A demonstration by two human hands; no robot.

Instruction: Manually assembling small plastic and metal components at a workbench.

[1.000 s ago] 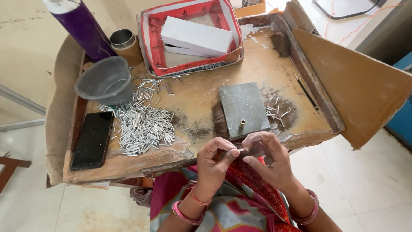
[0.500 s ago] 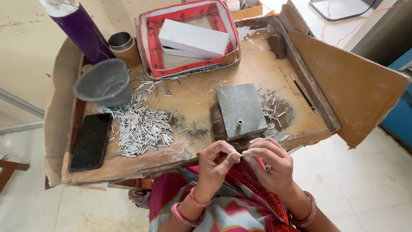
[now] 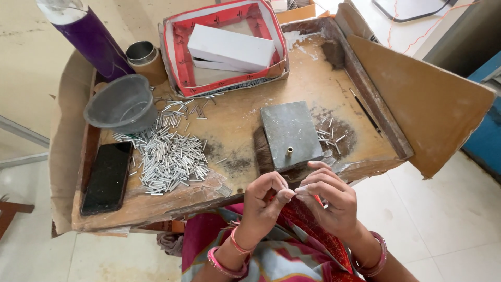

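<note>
My left hand [image 3: 263,201] and my right hand [image 3: 330,201] meet fingertip to fingertip over my lap, just in front of the wooden table's front edge [image 3: 172,203]. Together they pinch a small pale tube [image 3: 296,191], mostly hidden by the fingers. Just beyond the hands a grey stone block [image 3: 289,130] lies on the table, with a short brass pin [image 3: 288,151] standing at its near edge. A heap of several silver tubes [image 3: 167,156] lies to the left of the block.
A grey plastic bowl [image 3: 122,104], a black phone [image 3: 107,177], a purple bottle [image 3: 91,36] and a metal tin [image 3: 143,57] are at the left. A red-rimmed tray [image 3: 175,62] holds white boxes [image 3: 229,47]. A cardboard flap [image 3: 422,104] walls the right side.
Both hands have shifted slightly and their fingertips have drawn closer together around the small piece. The things on the table have not moved.
</note>
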